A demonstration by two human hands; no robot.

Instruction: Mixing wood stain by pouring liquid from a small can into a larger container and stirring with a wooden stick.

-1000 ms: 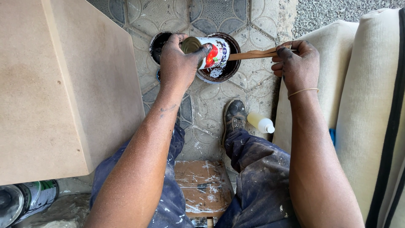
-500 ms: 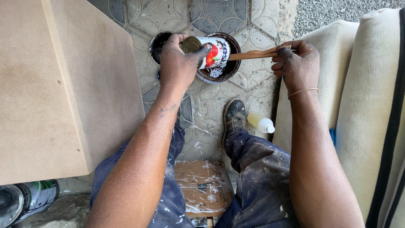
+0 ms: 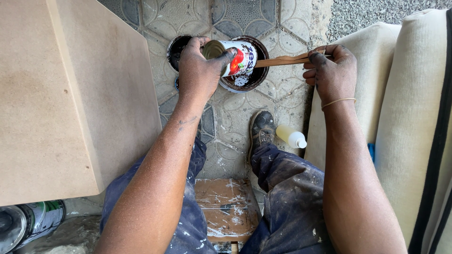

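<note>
My left hand (image 3: pixel 200 70) grips a small tin can (image 3: pixel 234 57) with a red and white label, tipped on its side over a round dark container (image 3: pixel 256 77) on the patterned floor. My right hand (image 3: pixel 332 70) holds a flat wooden stick (image 3: pixel 280 60) whose far end reaches into that container, under the can's mouth. A second dark round container (image 3: pixel 176 47) sits just left of the first, partly hidden by my left hand.
A large tan board box (image 3: pixel 66 103) stands at the left. Cream cushions (image 3: pixel 414 117) line the right side. A small pale bottle (image 3: pixel 291 136) lies by my shoe (image 3: pixel 262 129). Metal cans (image 3: pixel 28 223) lie at bottom left. A paint-stained wooden stool (image 3: pixel 226 207) is under me.
</note>
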